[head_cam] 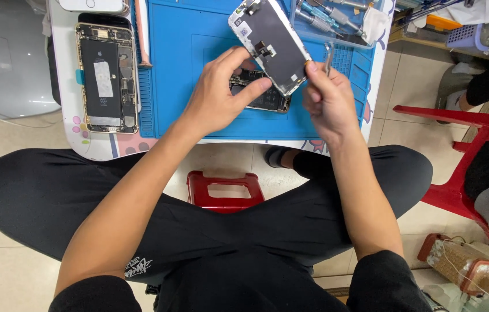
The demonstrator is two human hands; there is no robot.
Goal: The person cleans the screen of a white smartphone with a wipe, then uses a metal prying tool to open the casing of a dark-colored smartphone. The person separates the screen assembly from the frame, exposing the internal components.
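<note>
**Lifting the screen panel off the open phone**

We take the blue repair mat (198,69) as our landmark. Near its front edge lies the opened phone body (264,98), and above it we hold the detached screen panel (270,43) tilted up, its dark back side toward us, its lower corner just over the body.

Our left hand (218,92) rests on the phone body, fingers curled and the thumb pressed against the panel's lower edge, pinning the body to the mat. Our right hand (328,101) pinches the panel's lower right corner between thumb and forefinger, and the metal tweezers (328,58) are tucked in the same grip, tips pointing up. Both hands are therefore closed on something, neither lies slack.

To do this well, we judge that the panel should stay low and close to the body, so that any ribbon cable between them, which we cannot make out here, is not strained. The left hand should keep the body flat.

Left of the mat, a second opened phone (107,78) lies with its battery showing. At the mat's far right corner sits a clear tray of screwdrivers (328,17).
</note>
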